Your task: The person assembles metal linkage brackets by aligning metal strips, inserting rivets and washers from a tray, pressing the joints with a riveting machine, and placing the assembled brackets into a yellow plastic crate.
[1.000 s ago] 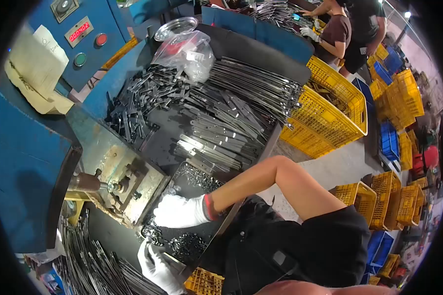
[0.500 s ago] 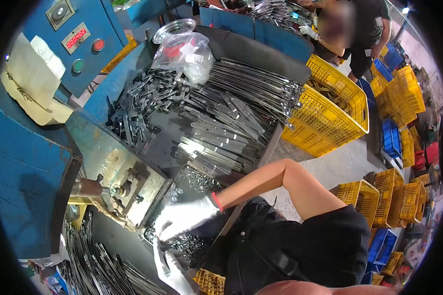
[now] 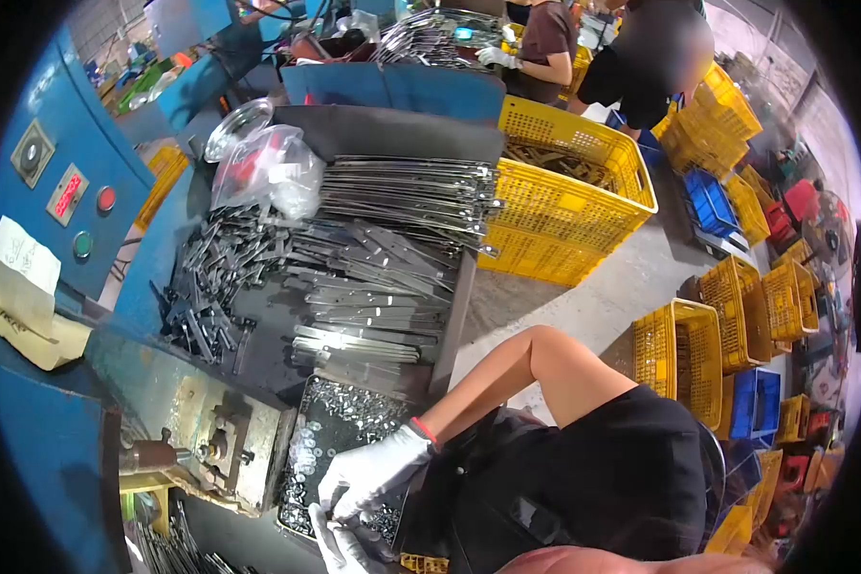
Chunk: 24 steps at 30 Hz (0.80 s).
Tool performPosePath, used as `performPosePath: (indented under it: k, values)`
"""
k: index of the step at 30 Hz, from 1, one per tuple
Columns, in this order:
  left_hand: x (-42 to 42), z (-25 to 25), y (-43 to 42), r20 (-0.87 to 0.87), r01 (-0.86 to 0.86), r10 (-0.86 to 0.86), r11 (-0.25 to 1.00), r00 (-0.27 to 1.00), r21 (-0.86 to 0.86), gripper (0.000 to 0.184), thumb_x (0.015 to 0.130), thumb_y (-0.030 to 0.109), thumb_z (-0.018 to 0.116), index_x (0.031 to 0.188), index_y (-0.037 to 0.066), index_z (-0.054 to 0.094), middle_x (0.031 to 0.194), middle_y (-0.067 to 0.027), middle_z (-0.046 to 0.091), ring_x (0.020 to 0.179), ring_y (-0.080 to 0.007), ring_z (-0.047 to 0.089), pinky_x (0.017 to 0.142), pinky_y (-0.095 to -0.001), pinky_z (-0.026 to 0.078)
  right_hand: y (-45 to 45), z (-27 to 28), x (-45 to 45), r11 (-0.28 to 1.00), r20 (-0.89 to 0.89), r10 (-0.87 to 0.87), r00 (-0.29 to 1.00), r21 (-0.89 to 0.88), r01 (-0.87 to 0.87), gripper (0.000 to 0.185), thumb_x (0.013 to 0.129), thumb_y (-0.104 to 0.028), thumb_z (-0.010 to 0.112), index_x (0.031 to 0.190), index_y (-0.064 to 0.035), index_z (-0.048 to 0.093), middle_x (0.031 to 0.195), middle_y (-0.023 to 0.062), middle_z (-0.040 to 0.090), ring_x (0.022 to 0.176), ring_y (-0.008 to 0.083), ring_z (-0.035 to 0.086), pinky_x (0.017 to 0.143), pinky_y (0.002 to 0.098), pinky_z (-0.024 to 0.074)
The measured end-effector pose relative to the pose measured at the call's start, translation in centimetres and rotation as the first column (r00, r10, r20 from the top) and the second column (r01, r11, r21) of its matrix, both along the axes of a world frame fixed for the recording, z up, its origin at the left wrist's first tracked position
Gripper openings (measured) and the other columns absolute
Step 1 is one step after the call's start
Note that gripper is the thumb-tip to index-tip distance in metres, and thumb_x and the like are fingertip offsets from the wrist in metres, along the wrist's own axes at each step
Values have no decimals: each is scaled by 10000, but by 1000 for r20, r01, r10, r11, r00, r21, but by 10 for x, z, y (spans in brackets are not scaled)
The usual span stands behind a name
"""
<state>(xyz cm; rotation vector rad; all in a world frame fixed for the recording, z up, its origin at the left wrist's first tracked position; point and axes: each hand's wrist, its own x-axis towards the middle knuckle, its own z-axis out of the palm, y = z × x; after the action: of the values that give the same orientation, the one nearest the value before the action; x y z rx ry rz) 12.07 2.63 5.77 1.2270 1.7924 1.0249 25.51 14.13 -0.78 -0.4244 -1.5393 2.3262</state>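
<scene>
My right hand [image 3: 377, 471], in a white glove with a red cuff, reaches over a tray [image 3: 279, 497] of small metal parts. Its fingertips are pressed together over the lower part of the tray. Just below, my left hand [image 3: 342, 547], also white-gloved, has bent fingers that meet the right fingertips. Whatever is between the fingers is too small or hidden to name. Small shiny parts [image 3: 354, 402] lie in the tray's upper part, and clear round pieces [image 3: 306, 452] lie along its left side.
Left of the tray stands a machine fixture [image 3: 222, 442]. Beyond lie flat metal strips [image 3: 373, 273], dark short pieces [image 3: 210, 277] and a plastic bag [image 3: 275, 177]. Yellow crates [image 3: 574, 210] stand at the right. Two other people [image 3: 550, 48] are at the back.
The view has turned and shifted, bringing more of the tray into sight. My right hand has moved down the tray, and its fingertips now meet those of my left hand.
</scene>
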Motion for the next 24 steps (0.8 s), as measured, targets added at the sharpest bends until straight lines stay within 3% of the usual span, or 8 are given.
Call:
performPosePath:
  k: [2,5,9,10,11,13,16,24]
  values:
    - [-3,5,2,148,-40,89,952,985,-303,425,1038,269,507,1383,25,546,1300,-309,593,1055,-400,666,863,-437,579,-3,-1,1,1000,2,7,1000,-10,-7,213,975,-213,642,1068,-26,685,780,4,633,653,76,540,580,252,465]
    - [-44,-80,-25,-458,354,-144,838,877,415,400,1037,217,508,1391,32,536,1271,-320,599,1154,-434,637,891,-466,578,-6,-2,2,999,3,16,1000,35,-16,232,977,-241,642,1051,-26,686,794,8,649,678,81,570,591,245,474]
    - [-19,-53,-22,-650,384,0,807,760,448,443,952,51,638,1379,-17,536,1261,-287,624,1091,-360,675,862,-443,584,-5,3,11,992,-26,100,995,-74,-102,285,987,-245,615,1138,-9,667,880,36,704,738,88,613,630,257,500]
    - [4,-19,-26,-227,-55,95,982,969,178,374,949,73,656,1298,-42,586,1205,-216,669,983,-276,696,813,-400,580,0,6,15,988,-34,132,991,-81,-135,293,984,-230,608,1169,-8,659,902,50,711,753,103,626,643,270,511]
    - [-17,-76,-41,-172,-127,165,969,971,212,359,989,-16,542,1342,12,604,837,-74,688,556,-56,553,467,-202,426,6,6,16,977,-41,187,981,-92,-190,306,981,-215,602,1201,-7,650,923,64,719,767,118,638,657,283,522]
    - [-4,-41,-29,-25,-233,237,966,971,111,271,975,-1,607,1242,-10,648,866,-113,724,547,-82,598,437,-229,456,17,-4,19,772,-78,-28,997,631,71,323,970,-211,605,1234,-28,642,979,90,720,787,164,664,685,306,540]
    - [-16,-14,-16,406,-582,551,811,729,-55,231,1035,210,575,1183,35,597,872,-88,678,531,-95,575,480,-200,446,43,23,31,506,88,-422,902,848,154,230,929,-175,642,1125,-66,688,979,83,683,854,229,667,768,356,535]
    - [-32,-9,-19,454,-464,480,872,750,-155,294,1038,251,555,1171,-12,560,946,-167,733,485,-129,621,390,-212,431,43,3,12,193,241,-284,928,962,-191,127,858,-188,698,960,-112,696,950,47,658,886,264,607,800,394,478]
